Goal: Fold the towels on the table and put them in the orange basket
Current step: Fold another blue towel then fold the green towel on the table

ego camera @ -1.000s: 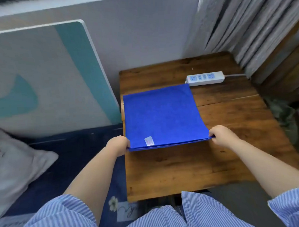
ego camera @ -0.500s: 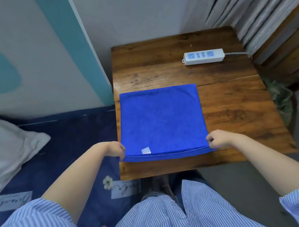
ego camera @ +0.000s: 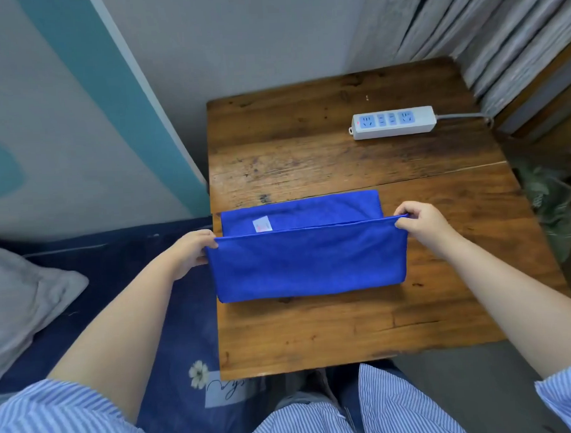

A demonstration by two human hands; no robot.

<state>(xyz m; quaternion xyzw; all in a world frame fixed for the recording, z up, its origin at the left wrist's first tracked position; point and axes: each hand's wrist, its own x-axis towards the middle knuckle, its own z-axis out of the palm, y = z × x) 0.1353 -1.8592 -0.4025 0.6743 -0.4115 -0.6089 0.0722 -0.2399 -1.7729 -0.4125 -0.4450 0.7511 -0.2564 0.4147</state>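
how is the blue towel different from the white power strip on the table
The blue towel is soft cloth, half folded and lifted at its near edge; the power strip is rigid plastic lying flat. The left hand and right hand pinch the towel's corners; nothing touches the strip. Both rest on the wooden table.
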